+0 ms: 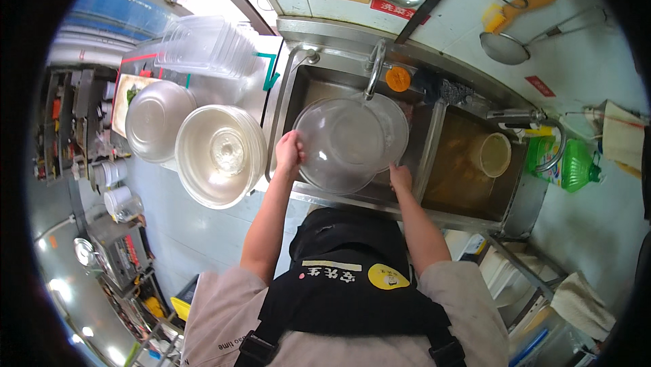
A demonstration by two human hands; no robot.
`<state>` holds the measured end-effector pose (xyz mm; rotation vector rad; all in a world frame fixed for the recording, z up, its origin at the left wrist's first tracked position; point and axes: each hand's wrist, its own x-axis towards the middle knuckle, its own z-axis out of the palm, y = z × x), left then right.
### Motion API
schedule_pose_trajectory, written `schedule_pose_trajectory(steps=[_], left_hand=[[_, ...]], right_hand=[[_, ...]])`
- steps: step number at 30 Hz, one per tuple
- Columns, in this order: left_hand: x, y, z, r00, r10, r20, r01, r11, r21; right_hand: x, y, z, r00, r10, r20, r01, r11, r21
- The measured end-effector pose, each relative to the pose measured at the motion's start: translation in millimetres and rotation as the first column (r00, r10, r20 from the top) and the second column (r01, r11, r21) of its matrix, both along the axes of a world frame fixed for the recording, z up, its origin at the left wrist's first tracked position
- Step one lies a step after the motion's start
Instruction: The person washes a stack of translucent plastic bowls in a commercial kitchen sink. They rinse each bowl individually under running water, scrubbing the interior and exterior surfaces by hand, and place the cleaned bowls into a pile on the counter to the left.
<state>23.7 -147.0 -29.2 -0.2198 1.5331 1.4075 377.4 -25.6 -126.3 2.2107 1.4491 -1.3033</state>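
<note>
Over the left basin of a steel double sink [424, 163] are two overlapping round translucent plastic bowls. My left hand [290, 151] grips the left rim of the front bowl [335, 163]. At the bowls' lower right edge, my right hand [401, 177] has its fingers on a rim; which bowl it holds is hard to tell. The rear bowl [397, 128] lies partly under the curved metal faucet [375, 72]. Left of the sink, a stack of large round plastic bowls [203, 163] stands beside an upside-down bowl [152, 123].
Clear rectangular containers [203, 46] stand stacked at the upper left. The right basin holds murky water and a small round tub [495, 155]. An orange round object [398, 79] sits behind the faucet. A green detergent jug [567, 163] stands to the right. Strainers [504, 48] hang on the wall.
</note>
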Motion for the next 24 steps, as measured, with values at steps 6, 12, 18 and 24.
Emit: schedule_pose_trajectory(steps=[6,12,18,24], left_hand=[[-20.8,-44.0,29.5,0.999,0.048,-0.002,-0.048,0.997,0.062],[-2.9,-59.7,128.9,0.980,0.114,-0.164,-0.102,0.992,0.076],[-13.7,-93.2,229.7,0.892,0.220,-0.395,-0.166,0.972,0.165],[-48.6,-166.4,297.0,0.678,0.488,-0.550,-0.347,0.872,0.346]], right_hand=[[-10.4,2.3,-37.2,0.992,-0.108,-0.070,0.104,0.993,-0.063],[-10.0,6.8,-25.4,0.942,-0.256,-0.216,0.242,0.966,-0.087],[-8.7,1.6,-18.7,0.889,-0.297,-0.348,0.292,0.954,-0.065],[-3.7,13.0,-9.4,0.908,-0.248,-0.338,0.253,0.967,-0.030]])
